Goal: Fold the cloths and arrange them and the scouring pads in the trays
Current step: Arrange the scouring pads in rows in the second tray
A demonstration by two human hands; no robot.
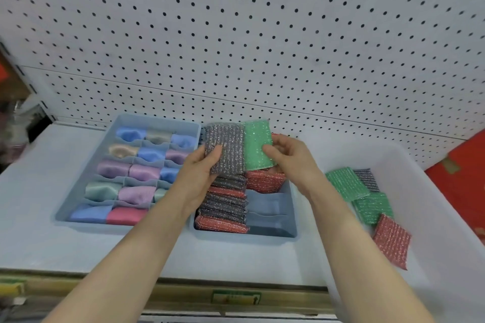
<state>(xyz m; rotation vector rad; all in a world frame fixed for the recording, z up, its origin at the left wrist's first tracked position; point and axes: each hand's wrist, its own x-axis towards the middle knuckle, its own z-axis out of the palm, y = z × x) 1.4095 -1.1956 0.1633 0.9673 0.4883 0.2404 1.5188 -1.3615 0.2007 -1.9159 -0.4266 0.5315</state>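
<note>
Nearest, four loose pads (367,204), green, dark and red, lie in the white bin (446,217) at right, and the right tray (273,233) holds stacked red and dark pads in its left column with two front right compartments bare. Above that tray the left hand (202,173) pinches a grey pad (228,144), thumb in front, while the right hand (288,157) grips a green pad (258,144) just beside it. The left tray (86,225) is packed with folded cloths (131,173), and a pegboard (262,34) stands behind.
</note>
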